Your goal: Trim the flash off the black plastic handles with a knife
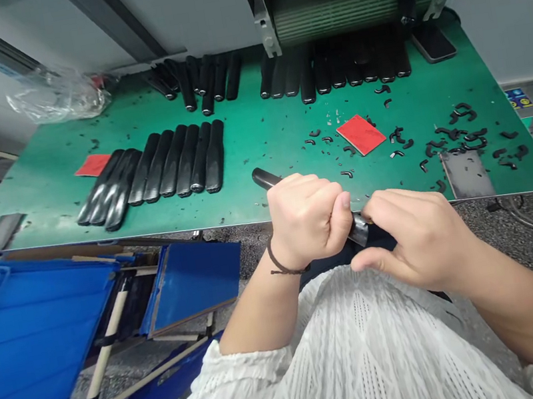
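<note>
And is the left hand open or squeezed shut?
Shut. The left hand is curled into a fist around a black piece, whose ends stick out on both sides.

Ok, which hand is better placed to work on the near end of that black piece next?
Probably the right hand: its fingers are by the near end of the black piece, while the left hand is closed around the piece farther along.
</note>
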A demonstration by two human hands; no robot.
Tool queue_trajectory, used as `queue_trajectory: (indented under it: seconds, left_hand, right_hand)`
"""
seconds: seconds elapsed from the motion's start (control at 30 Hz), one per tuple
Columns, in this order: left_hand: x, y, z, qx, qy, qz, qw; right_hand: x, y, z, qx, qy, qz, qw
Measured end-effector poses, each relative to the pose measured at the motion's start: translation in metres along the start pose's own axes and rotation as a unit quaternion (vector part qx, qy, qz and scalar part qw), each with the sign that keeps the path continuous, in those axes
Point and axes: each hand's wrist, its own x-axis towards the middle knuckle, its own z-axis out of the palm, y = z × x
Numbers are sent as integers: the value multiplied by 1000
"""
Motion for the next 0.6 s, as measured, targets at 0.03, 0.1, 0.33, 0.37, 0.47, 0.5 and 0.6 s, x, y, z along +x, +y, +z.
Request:
queue_trajectory:
  seconds: [0.03, 0.1, 0.33, 0.37, 0.47, 0.5, 0.6]
  left_hand:
    - [0, 0, 0, -2, -1, -5, 1000]
    - [-1, 1, 1, -10, 1, -15, 1000]
    - [-1, 13, 3, -29, 5, -99, 995]
    - [-1, 15, 3, -28, 2, -112, 993]
    - [-1, 22, 2, -21, -14, -161, 987]
    - [-1, 24, 2, -25, -21, -180, 983]
    - [1, 27, 1, -44, -38, -230, 972]
  right_hand:
    - [1, 0, 0, -14, 6, -3, 1000]
    - [1, 0, 0, -41, 12, -10, 999]
    - [-1, 1, -1, -172, 84, -55, 980]
    - [-2, 1, -1, -194, 98, -60, 974]
    - [-4, 4, 2, -239, 129, -80, 959]
    - [-5, 6, 3, -245, 134, -91, 956]
    - [-5, 14, 5, -210, 135, -132, 959]
